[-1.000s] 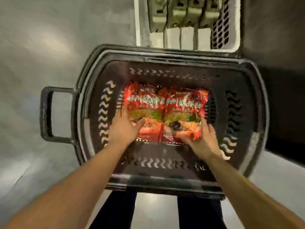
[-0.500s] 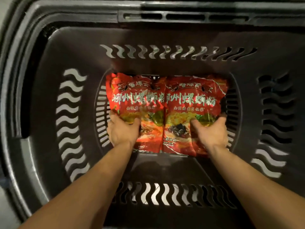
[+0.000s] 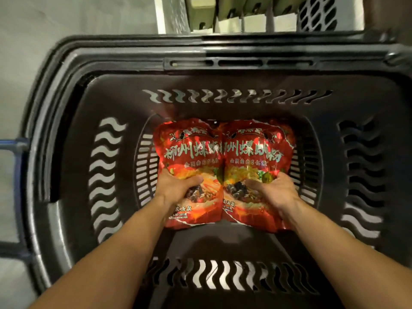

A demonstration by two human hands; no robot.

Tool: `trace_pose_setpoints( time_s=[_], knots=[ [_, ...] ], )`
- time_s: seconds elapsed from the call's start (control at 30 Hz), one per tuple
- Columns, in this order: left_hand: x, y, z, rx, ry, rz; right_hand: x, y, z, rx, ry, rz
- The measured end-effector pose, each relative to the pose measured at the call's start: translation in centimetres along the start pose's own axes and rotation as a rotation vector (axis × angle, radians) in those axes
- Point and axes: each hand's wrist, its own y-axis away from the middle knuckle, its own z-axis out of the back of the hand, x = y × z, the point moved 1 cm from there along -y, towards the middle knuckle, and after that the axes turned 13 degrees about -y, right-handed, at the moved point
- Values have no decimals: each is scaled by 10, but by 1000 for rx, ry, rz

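Note:
Two red noodle packets lie side by side deep inside a dark plastic shopping basket (image 3: 73, 152). My left hand (image 3: 176, 186) grips the left packet (image 3: 189, 150) at its lower left edge, thumb across the front. My right hand (image 3: 274, 190) grips the right packet (image 3: 256, 152) at its lower right edge, thumb on the front. Both forearms reach down into the basket from the near side. The packets' lower parts are partly covered by my hands.
The basket has wavy slots in its walls and a handle (image 3: 13, 197) sticking out at the left. Beyond its far rim stands a white perforated crate (image 3: 316, 14) holding several greenish cartons. Grey floor (image 3: 55, 21) lies at the left.
The view first dropped close into the basket and has now pulled back, so the white crate shows again. Both hands keep their grip on the packets, which stay side by side.

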Motion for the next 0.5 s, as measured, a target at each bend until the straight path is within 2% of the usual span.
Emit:
trace_pose_setpoints(
  time_s=[0.23, 0.5],
  knots=[
    [-16, 83, 52, 41, 117, -53, 31, 83, 22, 12, -53, 84],
    [-88, 230, 148, 59, 109, -202, 135, 234, 51, 124, -61, 151]
  ],
)
